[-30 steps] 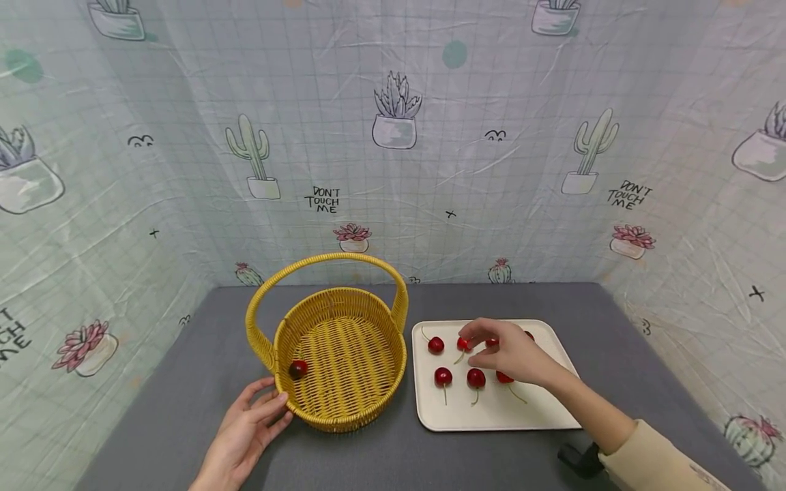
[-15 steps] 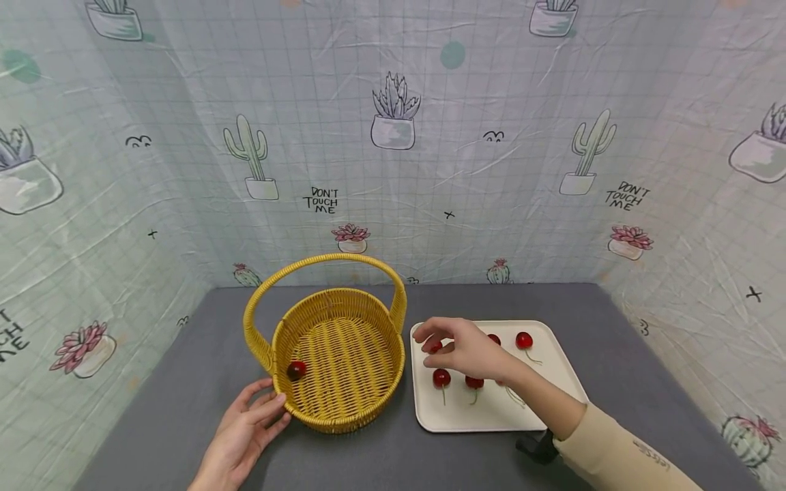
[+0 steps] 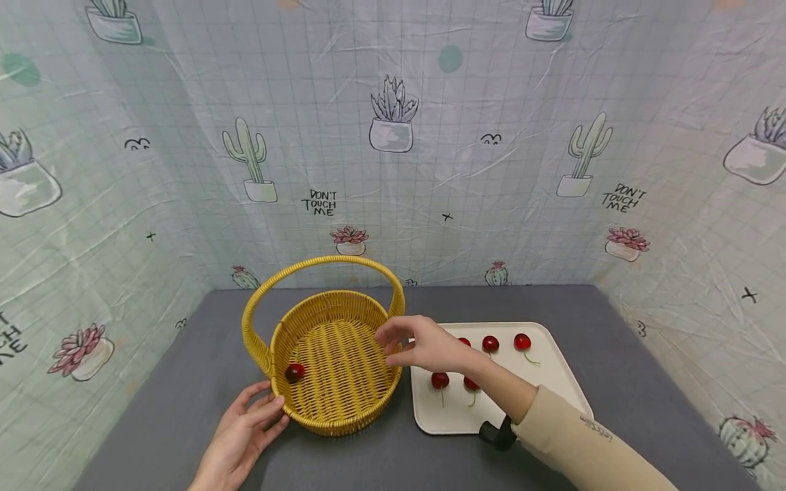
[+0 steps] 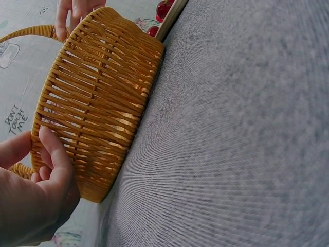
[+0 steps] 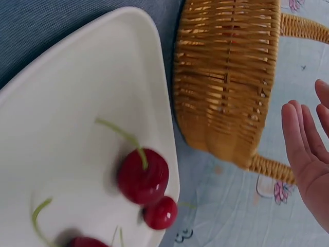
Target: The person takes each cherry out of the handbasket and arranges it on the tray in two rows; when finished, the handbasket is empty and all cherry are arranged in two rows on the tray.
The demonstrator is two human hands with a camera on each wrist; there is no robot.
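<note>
My left hand (image 3: 242,433) holds the rim of a yellow wicker basket (image 3: 334,428) at its near left side. In the left wrist view, the left hand's thumb (image 4: 15,149) lies at the rim and the bent fingers are against the woven wall. One dark red cherry (image 3: 295,373) lies inside the basket near its left wall. My right hand (image 3: 424,344) hovers over the basket's right rim, fingers loosely bent and apart from the thumb, with nothing visible between them. Several stemmed cherries (image 3: 490,344) lie on the cream tray (image 3: 540,402); my right forearm covers part of it.
The tray stands just right of the basket on a grey cloth-covered table (image 3: 344,464). The basket's tall arched handle (image 3: 325,259) rises above the opening. A printed cactus curtain (image 3: 393,184) closes off the back and sides.
My right hand has moved left from above the tray to the basket's right rim, uncovering cherries at the back of the tray. The left hand and basket have stayed in place.
</note>
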